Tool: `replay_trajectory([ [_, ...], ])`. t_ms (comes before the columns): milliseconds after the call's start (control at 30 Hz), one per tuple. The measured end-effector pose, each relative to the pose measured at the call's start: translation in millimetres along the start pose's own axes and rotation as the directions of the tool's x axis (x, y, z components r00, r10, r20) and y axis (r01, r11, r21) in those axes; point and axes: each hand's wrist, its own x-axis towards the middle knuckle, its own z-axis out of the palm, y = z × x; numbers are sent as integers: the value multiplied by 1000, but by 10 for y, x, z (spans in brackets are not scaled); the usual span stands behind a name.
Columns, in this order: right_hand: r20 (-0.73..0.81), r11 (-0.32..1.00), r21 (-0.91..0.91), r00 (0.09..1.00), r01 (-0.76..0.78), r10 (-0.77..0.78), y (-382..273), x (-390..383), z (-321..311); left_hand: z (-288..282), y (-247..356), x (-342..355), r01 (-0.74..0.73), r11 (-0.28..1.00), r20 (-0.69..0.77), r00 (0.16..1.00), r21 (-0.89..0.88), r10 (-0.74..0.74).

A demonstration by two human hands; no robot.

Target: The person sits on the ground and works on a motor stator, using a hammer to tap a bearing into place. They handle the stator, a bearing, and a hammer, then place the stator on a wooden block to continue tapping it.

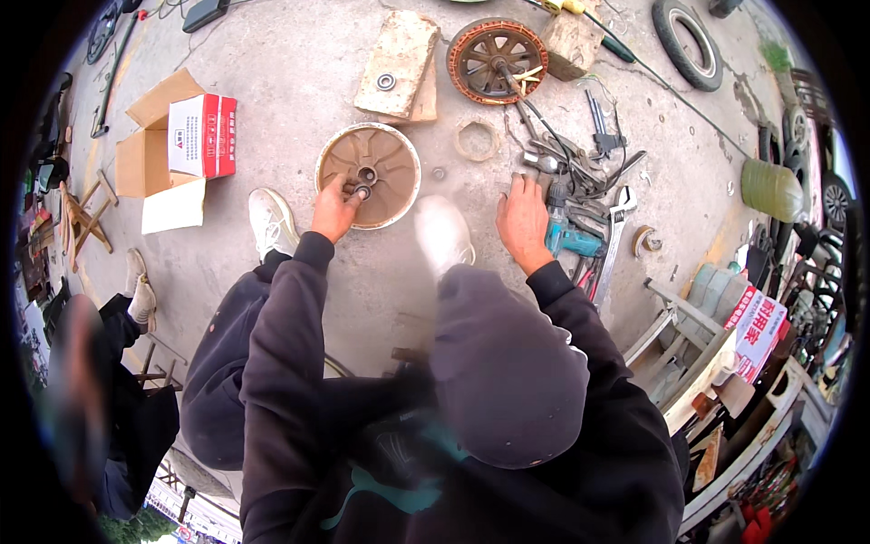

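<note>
My left hand (335,210) is over a round motor cover (391,163) lying on the ground, brown inside with a pale rim. Its thumb and fingers pinch a small dark round metal piece (363,193) just below the cover's centre hub (366,175). My right hand (523,220) is palm down beside the tool pile, its fingertips close to a hammer head (541,161). Whether those fingers grip anything is hidden. Just right of that hand lies a teal cordless drill (575,240).
A bearing (386,82) sits on a wooden block (403,54). Beyond are a copper-wound motor stator (480,68) and a tyre (689,41). An adjustable wrench (618,218) and several pliers lie right, an open cardboard box (145,163) left. Another person's shoe (143,304) shows at far left.
</note>
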Motion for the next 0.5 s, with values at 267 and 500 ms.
replay_trajectory([
  [267,-82,871,-419,966,-256,244,355,-77,601,385,-385,341,57,997,-307,949,-52,-71],
  [500,81,788,-585,953,-192,291,389,-235,624,364,-171,371,5,995,-333,943,99,28],
])
